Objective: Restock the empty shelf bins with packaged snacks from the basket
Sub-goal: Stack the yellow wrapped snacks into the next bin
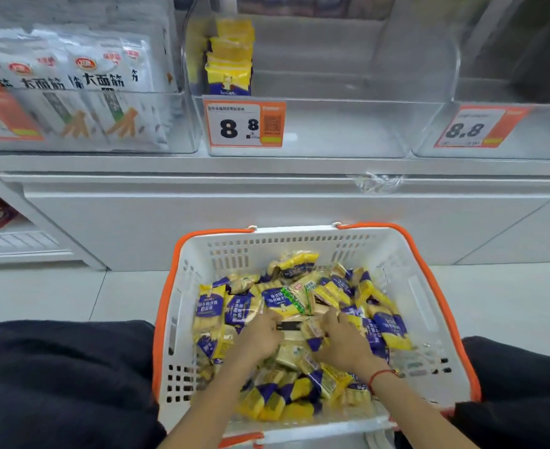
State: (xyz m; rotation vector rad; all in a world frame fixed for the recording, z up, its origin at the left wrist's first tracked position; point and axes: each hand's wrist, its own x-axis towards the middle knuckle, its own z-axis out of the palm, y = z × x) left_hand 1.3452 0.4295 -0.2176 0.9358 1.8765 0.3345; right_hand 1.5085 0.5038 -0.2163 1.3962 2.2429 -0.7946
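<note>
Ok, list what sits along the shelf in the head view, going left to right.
White snack bags → orange price tag and, above it, the yellow packs in the middle bin → second price tag on the right bin.

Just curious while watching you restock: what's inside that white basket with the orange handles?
The basket holds a heap of small yellow-and-purple snack packs. The left hand and right hand dig into the middle. The basket's floor and the lower packs are covered.
</note>
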